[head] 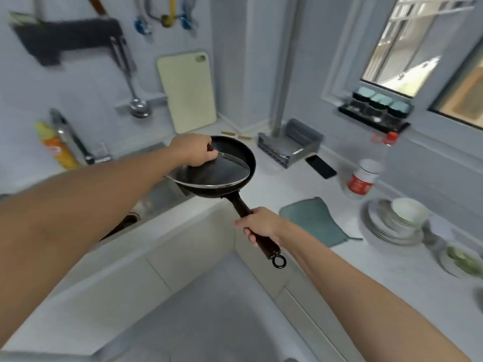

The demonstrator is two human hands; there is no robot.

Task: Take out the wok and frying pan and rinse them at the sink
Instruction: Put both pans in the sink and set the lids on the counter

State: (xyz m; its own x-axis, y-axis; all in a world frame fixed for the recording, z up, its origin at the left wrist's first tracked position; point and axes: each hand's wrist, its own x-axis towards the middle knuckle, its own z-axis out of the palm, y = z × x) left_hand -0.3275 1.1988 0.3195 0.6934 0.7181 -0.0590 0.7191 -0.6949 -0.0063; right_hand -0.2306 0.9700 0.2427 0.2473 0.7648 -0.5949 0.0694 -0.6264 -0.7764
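Note:
A black frying pan (235, 155) hangs in the air above the counter corner, beside the sink (156, 202). My right hand (261, 226) is closed around its long black handle, which ends in a ring. A glass lid (209, 176) with a metal rim rests tilted inside the pan. My left hand (194, 150) grips the lid's knob from above, over the pan's far side. The tap (70, 137) stands at the left behind the sink. No wok is in view.
A cutting board (187, 92) leans on the back wall. On the counter lie a grey rack (290, 145), a phone (321, 166), a teal mat (313, 220), a jar (363, 180) and stacked plates with a bowl (397, 220). A detergent bottle (56, 147) stands beside the tap.

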